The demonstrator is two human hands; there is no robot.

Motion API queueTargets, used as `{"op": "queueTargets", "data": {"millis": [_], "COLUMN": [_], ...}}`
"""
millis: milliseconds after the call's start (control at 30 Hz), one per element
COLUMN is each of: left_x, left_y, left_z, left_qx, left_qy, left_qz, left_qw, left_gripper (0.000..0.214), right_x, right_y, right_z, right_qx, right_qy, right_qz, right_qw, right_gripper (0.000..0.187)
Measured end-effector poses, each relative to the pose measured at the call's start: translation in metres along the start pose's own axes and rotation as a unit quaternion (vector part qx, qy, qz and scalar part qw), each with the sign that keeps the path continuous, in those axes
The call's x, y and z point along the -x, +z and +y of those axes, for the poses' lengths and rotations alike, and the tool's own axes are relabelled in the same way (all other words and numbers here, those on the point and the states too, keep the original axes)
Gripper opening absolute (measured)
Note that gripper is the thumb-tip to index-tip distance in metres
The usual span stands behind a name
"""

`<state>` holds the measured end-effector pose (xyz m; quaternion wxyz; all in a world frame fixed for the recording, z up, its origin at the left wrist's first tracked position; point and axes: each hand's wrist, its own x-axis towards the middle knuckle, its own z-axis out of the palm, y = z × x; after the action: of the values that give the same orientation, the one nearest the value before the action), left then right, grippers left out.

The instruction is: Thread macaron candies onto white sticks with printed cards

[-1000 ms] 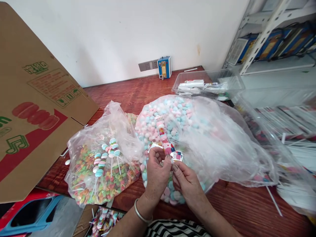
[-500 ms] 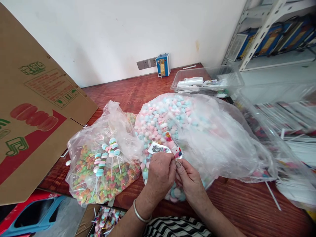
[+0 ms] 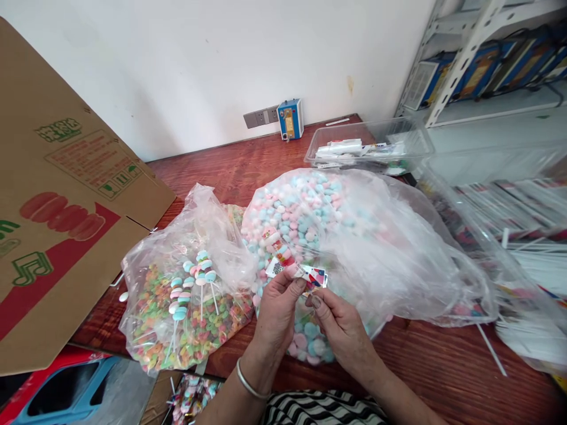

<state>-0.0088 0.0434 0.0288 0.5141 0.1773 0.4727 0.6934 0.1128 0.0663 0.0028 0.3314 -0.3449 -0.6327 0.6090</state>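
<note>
My left hand (image 3: 279, 307), with a bangle on the wrist, pinches the lower part of a wrapped candy skewer (image 3: 279, 245), tilted up to the left. Its wrapper is clear with a printed end. My right hand (image 3: 341, 321) has thumb and fingers closed by the wrapper's lower end; what lies between them is too small to make out. A white printed label (image 3: 273, 267) shows behind the skewer. Beneath both hands lies a clear bag of pastel candies (image 3: 305, 206). To the left, several unwrapped candy skewers (image 3: 179, 298) rest on a bag of coloured ring candies (image 3: 155, 348).
A large cardboard box (image 3: 53, 236) stands at the left. Behind the bags are a clear plastic tray (image 3: 367, 156) and a small blue device (image 3: 290, 120) by the wall. White sticks (image 3: 527, 277) fill a container at right. Wrapped candies (image 3: 195, 395) sit below the table edge.
The candy skewer has swung left and lower in my left hand, whose grip has turned so the thumb shows. My hands have drawn slightly apart, exposing more of the wrapper's printed end.
</note>
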Motion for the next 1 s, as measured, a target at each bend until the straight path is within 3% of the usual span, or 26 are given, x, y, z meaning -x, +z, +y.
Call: {"op": "queueTargets", "data": {"millis": [133,233,333,467,567,733,833,900,1000], "left_x": [-0.001,0.002,0.005,0.006,0.007,0.009,0.009,0.009,0.011], "left_y": [0.001,0.003,0.004,0.002,-0.002,-0.008,-0.011,-0.011,-0.012], "left_z": [-0.009,-0.013,-0.016,-0.018,-0.015,-0.005,-0.004,-0.007,-0.014], "left_qx": [0.014,0.0,-0.017,-0.09,-0.145,-0.077,-0.019,-0.02,-0.049], "left_qy": [0.008,0.003,0.02,0.082,0.091,-0.017,-0.052,-0.045,-0.023], "left_qz": [0.052,0.067,0.066,0.064,0.047,-0.07,-0.097,-0.058,0.012], "left_qw": [0.998,0.998,0.997,0.99,0.984,0.994,0.994,0.997,0.998], "left_gripper": [0.019,0.019,0.016,0.012,0.012,0.021,0.019,0.019,0.019], "right_x": [-0.002,-0.006,-0.011,-0.017,-0.018,-0.016,-0.016,-0.015,-0.005], "right_y": [0.0,0.002,0.007,0.006,0.0,-0.011,-0.011,-0.007,0.0], "right_z": [-0.008,-0.01,-0.009,-0.008,-0.009,-0.006,-0.007,-0.009,-0.013], "right_qx": [-0.015,-0.048,-0.126,-0.307,-0.378,-0.45,-0.443,-0.422,-0.31], "right_qy": [-0.007,-0.01,0.033,0.128,0.179,0.257,0.282,0.272,0.154], "right_qz": [0.014,0.075,0.096,0.006,-0.056,-0.168,-0.214,-0.195,-0.058], "right_qw": [1.0,0.996,0.987,0.943,0.907,0.838,0.824,0.843,0.936], "right_gripper": [0.026,0.029,0.026,0.034,0.038,0.039,0.035,0.031,0.028]}}
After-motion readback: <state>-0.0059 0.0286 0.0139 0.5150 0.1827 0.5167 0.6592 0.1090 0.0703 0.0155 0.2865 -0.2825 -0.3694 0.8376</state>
